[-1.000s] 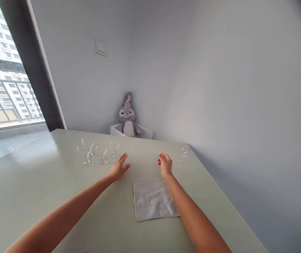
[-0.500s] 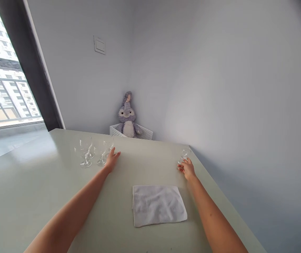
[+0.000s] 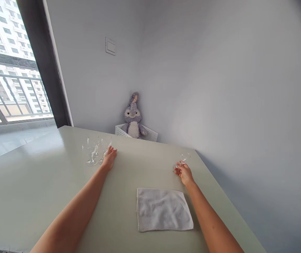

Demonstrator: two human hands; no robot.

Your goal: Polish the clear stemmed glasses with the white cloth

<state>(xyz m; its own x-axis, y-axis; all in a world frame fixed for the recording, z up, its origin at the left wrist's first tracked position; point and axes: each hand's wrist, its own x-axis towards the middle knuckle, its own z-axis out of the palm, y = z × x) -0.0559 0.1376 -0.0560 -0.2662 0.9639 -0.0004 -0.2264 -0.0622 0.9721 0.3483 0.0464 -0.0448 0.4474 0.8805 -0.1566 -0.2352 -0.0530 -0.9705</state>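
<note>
My left hand (image 3: 109,159) lies against the right side of a group of clear stemmed glasses at the table's left. Its fingers are stretched out and apart. The closest wine glass (image 3: 105,143) stands upright beside the palm, partly hidden by the hand. Another wine glass (image 3: 92,162) is upright just left of it, and at least one more overlaps behind. At the table's far right, my right hand (image 3: 184,173) has its fingers closed around the stem of a single wine glass (image 3: 184,156). That glass leans, with its bowl to the right and its foot to the left.
A folded grey-white cloth (image 3: 164,210) lies on the pale table (image 3: 121,218) between my forearms. Behind the far edge, a purple plush toy (image 3: 133,121) sits in a white perforated basket (image 3: 150,134). Walls border the back and right; a window (image 3: 16,70) is at left.
My left hand has shifted left, and the glass beside it now stands closer to its neighbour. My right hand has moved left with its glass, which leans more. The view has turned slightly left.
</note>
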